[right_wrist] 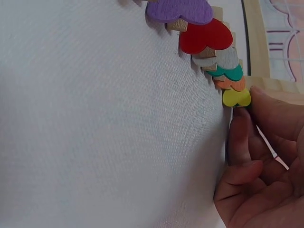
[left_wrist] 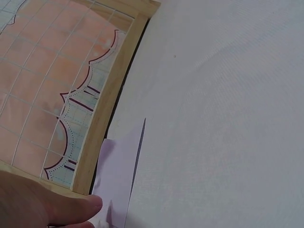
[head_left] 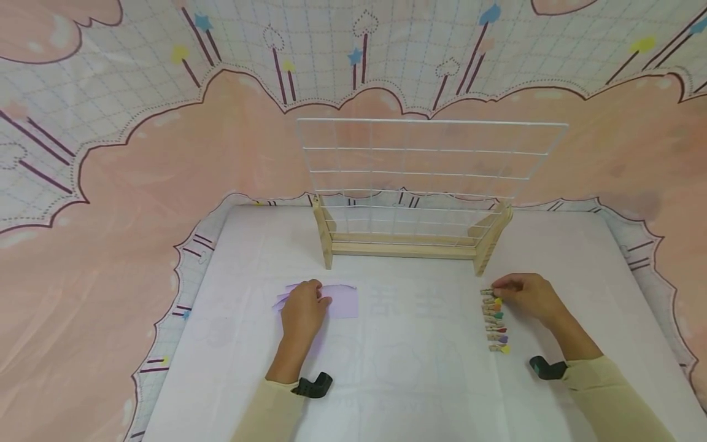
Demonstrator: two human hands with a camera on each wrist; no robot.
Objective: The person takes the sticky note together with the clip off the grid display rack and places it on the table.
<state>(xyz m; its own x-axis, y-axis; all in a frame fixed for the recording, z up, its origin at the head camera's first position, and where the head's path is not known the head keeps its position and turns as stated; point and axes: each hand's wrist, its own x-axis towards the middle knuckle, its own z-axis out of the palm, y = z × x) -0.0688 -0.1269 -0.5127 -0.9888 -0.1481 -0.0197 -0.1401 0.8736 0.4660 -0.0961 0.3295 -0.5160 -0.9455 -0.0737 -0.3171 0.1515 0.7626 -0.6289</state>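
Observation:
My left hand [head_left: 304, 310] is over several light purple paper sheets [head_left: 343, 301], fingers curled at them and pinching. In the left wrist view its thumb lies at the edge of a purple sheet [left_wrist: 118, 175], whose far corner stands up off the table. My right hand [head_left: 527, 296] is at the far end of a row of small wooden clothespins [head_left: 494, 329] with coloured hearts. Its thumb and finger pinch the endmost clothespin [head_left: 486, 292], mostly hidden by the fingertips. In the right wrist view a yellow heart [right_wrist: 236, 97] shows beside those fingertips, with orange, green, white, red and purple hearts beyond.
A white wire grid [head_left: 420, 150] leans back in a wooden stand [head_left: 403, 250] behind both hands. White cloth [head_left: 409, 368] covers the table. A patterned pink cloth [head_left: 166, 153] surrounds it. Dark wrist devices [head_left: 313, 385] sit at both cuffs.

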